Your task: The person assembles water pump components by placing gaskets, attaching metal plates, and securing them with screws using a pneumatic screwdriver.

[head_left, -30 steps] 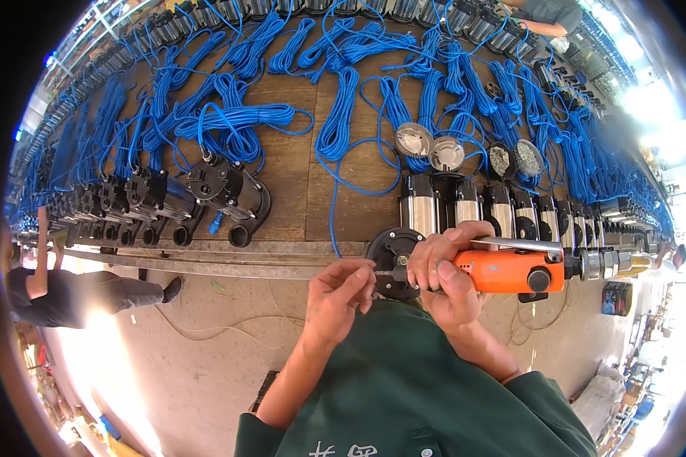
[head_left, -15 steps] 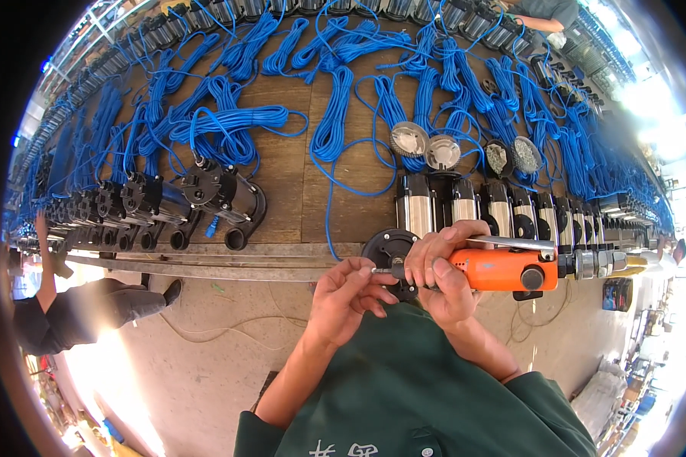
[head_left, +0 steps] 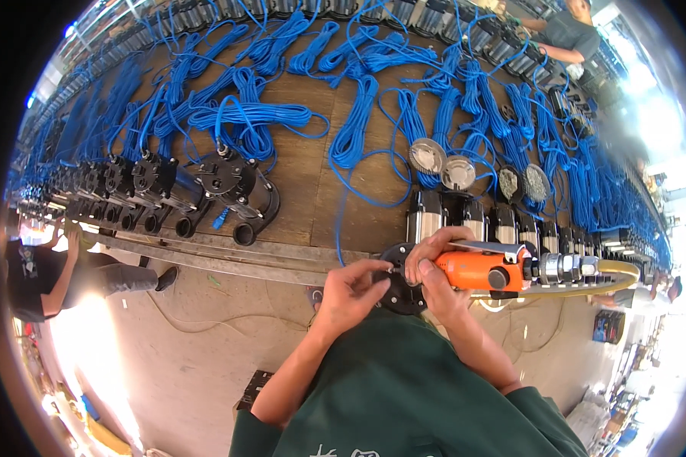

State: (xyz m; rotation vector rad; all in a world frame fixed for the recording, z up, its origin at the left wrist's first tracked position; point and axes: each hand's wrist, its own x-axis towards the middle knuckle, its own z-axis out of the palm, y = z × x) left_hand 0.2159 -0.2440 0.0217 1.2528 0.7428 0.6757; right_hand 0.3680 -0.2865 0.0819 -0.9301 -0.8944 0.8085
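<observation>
My right hand (head_left: 437,274) is wrapped around the front of an orange air screwdriver (head_left: 476,271), which lies level with its nose to the left. Metal couplings join its rear to a yellowish hose (head_left: 625,276). My left hand (head_left: 352,295) is closed in a pinch at the tool's tip, near a small shiny metal piece too small to make out. Under both hands is the round black end of a pump (head_left: 401,297) at the bench edge; my fingers partly cover it. Behind it, a silver-bodied motor (head_left: 425,221) heads a row of similar ones.
Coils of blue cable (head_left: 354,126) cover much of the wooden bench (head_left: 312,183). Shallow round dishes (head_left: 459,174) of small parts sit behind the silver motors. Black pumps (head_left: 236,186) line the front left. One person (head_left: 42,278) stands at left, another (head_left: 568,38) at far right.
My left hand has come closer to the tool's tip and its fingers have drawn together. The view has shifted slightly, and more of the hose shows behind the screwdriver.
</observation>
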